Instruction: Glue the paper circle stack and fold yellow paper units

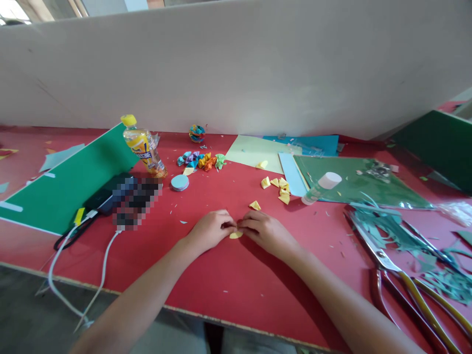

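Two hands work over one red table. The left hand is nearly closed, fingers curled, with thumb and fingertips holding one yellow paper piece; the right hand is likewise nearly closed, its fingertips holding the same piece from the other side. The piece is at the near-middle of the table, partly covered by the fingertips. One folded yellow piece lies just beyond the right hand. Farther off is a group of folded yellow pieces, at least five; overlap prevents an exact count. One more yellow fold rests on one pale green sheet. Beside the group is one white-capped bottle, tilted. To the right are two pairs of scissors, one large. To the left stand one yellow-capped drink bottle and, near it, one round pale-blue item.
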`<action>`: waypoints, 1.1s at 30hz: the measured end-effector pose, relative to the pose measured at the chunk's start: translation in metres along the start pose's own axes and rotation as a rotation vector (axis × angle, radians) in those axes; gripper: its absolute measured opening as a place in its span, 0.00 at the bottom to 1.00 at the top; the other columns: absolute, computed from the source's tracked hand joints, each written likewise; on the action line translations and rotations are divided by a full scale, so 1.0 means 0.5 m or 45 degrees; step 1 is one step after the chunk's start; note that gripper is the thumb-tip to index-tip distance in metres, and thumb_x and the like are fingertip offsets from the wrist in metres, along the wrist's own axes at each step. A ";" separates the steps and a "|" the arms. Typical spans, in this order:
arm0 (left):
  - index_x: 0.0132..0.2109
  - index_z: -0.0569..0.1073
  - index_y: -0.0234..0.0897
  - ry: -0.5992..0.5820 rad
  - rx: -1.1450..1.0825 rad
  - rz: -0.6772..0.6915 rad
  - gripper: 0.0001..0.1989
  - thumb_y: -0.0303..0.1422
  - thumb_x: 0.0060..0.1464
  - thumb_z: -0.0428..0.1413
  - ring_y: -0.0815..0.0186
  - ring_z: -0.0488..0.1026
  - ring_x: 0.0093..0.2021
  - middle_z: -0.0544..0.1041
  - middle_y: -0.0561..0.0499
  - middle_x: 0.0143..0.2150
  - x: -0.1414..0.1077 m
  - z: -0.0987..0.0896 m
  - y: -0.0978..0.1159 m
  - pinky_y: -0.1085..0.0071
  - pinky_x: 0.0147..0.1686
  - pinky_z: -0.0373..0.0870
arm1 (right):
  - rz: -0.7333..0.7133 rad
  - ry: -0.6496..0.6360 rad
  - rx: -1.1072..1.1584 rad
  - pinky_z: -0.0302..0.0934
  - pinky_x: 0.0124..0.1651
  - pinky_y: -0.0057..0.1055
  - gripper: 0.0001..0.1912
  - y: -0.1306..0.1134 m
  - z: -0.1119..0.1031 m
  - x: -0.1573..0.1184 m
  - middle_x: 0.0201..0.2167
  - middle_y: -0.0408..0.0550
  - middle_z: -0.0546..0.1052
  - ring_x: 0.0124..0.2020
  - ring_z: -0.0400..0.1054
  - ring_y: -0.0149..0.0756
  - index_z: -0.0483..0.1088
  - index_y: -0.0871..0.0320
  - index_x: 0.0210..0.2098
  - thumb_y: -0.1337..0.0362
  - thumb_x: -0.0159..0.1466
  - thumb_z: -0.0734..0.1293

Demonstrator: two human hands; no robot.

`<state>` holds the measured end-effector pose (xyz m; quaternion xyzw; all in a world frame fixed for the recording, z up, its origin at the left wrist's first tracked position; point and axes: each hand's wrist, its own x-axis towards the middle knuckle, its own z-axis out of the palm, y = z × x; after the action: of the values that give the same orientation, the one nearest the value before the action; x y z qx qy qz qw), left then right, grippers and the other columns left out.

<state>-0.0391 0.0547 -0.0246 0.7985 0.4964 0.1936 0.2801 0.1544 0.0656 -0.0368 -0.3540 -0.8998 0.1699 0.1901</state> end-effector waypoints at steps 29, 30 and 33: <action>0.37 0.77 0.45 -0.197 0.346 0.183 0.10 0.40 0.52 0.53 0.68 0.70 0.33 0.74 0.54 0.32 0.003 -0.031 -0.022 0.74 0.29 0.57 | -0.175 -0.131 -0.136 0.62 0.40 0.29 0.15 0.016 -0.024 0.000 0.39 0.47 0.73 0.39 0.67 0.33 0.71 0.52 0.40 0.72 0.63 0.56; 0.37 0.77 0.46 -0.202 0.356 0.172 0.10 0.42 0.51 0.55 0.68 0.70 0.33 0.73 0.54 0.31 0.002 -0.032 -0.021 0.74 0.29 0.56 | -0.157 -0.132 -0.135 0.62 0.39 0.29 0.15 0.014 -0.027 0.001 0.38 0.47 0.73 0.39 0.67 0.34 0.72 0.52 0.40 0.70 0.64 0.56; 0.36 0.77 0.47 -0.202 0.358 0.122 0.14 0.47 0.45 0.57 0.67 0.69 0.32 0.72 0.55 0.30 0.001 -0.035 -0.016 0.74 0.27 0.55 | -0.133 -0.131 -0.136 0.62 0.39 0.30 0.12 0.012 -0.037 -0.001 0.39 0.47 0.73 0.39 0.67 0.35 0.73 0.51 0.38 0.67 0.63 0.58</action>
<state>-0.0547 0.0622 -0.0161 0.8653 0.4563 0.0719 0.1945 0.1667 0.0727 -0.0235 -0.3069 -0.9335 0.1294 0.1329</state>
